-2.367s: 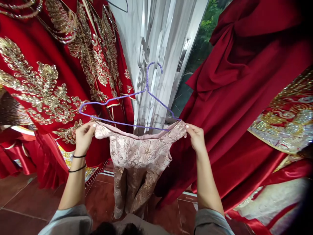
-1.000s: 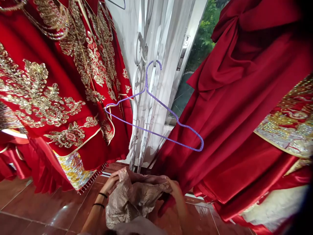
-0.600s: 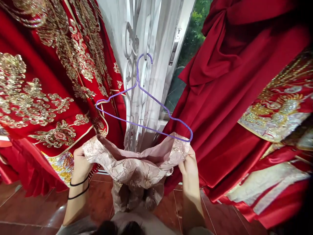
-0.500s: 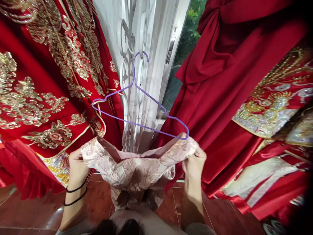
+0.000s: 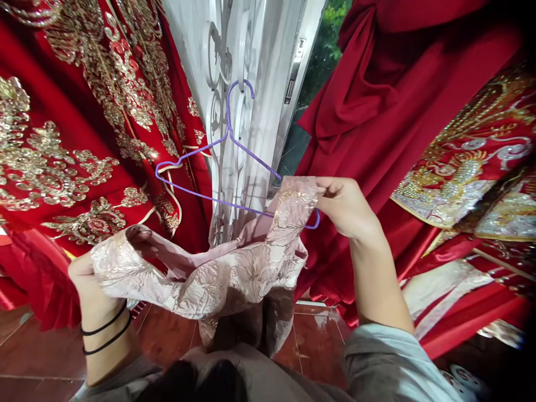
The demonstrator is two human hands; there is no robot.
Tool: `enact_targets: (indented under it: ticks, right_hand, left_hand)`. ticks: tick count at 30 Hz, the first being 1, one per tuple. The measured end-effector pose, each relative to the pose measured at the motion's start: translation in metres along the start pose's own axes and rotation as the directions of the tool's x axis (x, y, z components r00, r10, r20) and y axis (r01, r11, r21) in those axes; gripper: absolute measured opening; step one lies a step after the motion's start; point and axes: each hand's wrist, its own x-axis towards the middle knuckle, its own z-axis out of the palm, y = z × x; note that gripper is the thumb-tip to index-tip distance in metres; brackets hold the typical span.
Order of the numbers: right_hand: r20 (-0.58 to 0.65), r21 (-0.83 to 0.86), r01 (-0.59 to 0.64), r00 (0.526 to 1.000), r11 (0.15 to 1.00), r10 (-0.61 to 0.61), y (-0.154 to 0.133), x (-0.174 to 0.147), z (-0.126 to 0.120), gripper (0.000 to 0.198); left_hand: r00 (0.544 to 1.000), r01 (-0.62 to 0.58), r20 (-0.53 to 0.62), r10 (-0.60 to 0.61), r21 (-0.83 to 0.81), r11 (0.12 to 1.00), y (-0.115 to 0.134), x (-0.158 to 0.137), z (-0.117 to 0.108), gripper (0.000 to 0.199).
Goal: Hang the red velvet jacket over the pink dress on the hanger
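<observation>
A pale pink dress (image 5: 247,271) with a raised floral pattern is stretched between my hands. My right hand (image 5: 345,206), closed on its right shoulder strap, holds that strap up in front of the right arm of a purple hanger (image 5: 209,198). Lower at the left, my left hand (image 5: 84,276) grips the other strap; its fingers are mostly hidden behind the fabric. The hanger hangs by its hook from white scrolled metalwork, its left arm bare. Whether the right strap goes round the hanger or only passes before it, I cannot tell.
Red garments with gold sequins (image 5: 96,220) hang close on the left. A plain red draped gown (image 5: 335,134) and embroidered red pieces (image 5: 464,178) hang on the right. Between them stands white scrolled metalwork (image 5: 214,56) beside a window frame (image 5: 293,72). Reddish tiles (image 5: 167,340) cover the floor.
My right hand has risen with the right strap and now covers part of the hanger's right arm. My left hand has moved left and slightly down, still holding the other strap.
</observation>
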Motion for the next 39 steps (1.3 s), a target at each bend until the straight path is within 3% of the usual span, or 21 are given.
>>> enact_targets:
  ticks: [3,12,15,22,25,27,32,34,37,39]
  right_hand:
    - [0.120,-0.015,-0.136,0.983,0.991,0.137,0.005,0.015,-0.003,0.016]
    - [0.059,0.048,-0.299,0.953,0.953,0.296,0.039,0.045,-0.032,0.025]
    - [0.040,0.111,-0.293,0.956,0.950,0.290,0.046,0.053,-0.025,0.038]
    - [-0.024,-0.011,-0.207,0.978,0.978,0.206,0.065,0.066,-0.020,0.050]
    - [-0.028,0.014,-0.211,0.977,0.977,0.211,0.071,0.072,-0.024,0.049]
    - [-0.034,0.024,-0.211,0.977,0.977,0.212,0.072,0.075,-0.026,0.048]
    - [-0.075,0.014,-0.149,0.986,0.989,0.150,0.069,0.072,-0.033,0.041]
    - [-0.127,0.016,-0.122,0.984,0.992,0.123,0.068,0.069,-0.037,0.043]
    - [-0.184,0.034,-0.110,0.976,0.993,0.114,0.066,0.067,-0.041,0.046]
    - [-0.166,0.057,-0.128,0.977,0.990,0.136,0.066,0.067,-0.037,0.045]
  left_hand:
    - [0.997,-0.042,-0.062,0.037,-0.094,0.995,-0.007,0.005,-0.009,0.026]
    - [0.996,-0.019,-0.090,0.017,-0.028,0.999,-0.034,0.048,-0.021,0.027]
    - [0.998,-0.002,-0.065,0.001,-0.010,1.000,-0.044,0.063,-0.026,0.026]
    - [0.997,0.071,-0.036,-0.073,-0.045,0.996,-0.048,0.105,-0.025,0.034]
    - [0.999,0.003,0.053,-0.006,0.054,0.999,-0.030,0.121,-0.019,0.037]
    - [0.984,-0.052,0.175,0.033,0.107,0.993,-0.014,0.132,-0.014,0.038]
    - [0.878,-0.103,0.475,0.057,0.070,0.992,0.018,0.154,0.005,0.031]
    - [0.891,-0.069,0.448,0.071,-0.021,0.997,0.019,0.158,0.010,0.030]
    - [0.966,-0.029,0.245,0.080,-0.208,0.978,0.008,0.154,0.005,0.031]
    - [0.985,-0.032,0.153,0.077,-0.277,0.960,-0.003,0.145,-0.008,0.028]
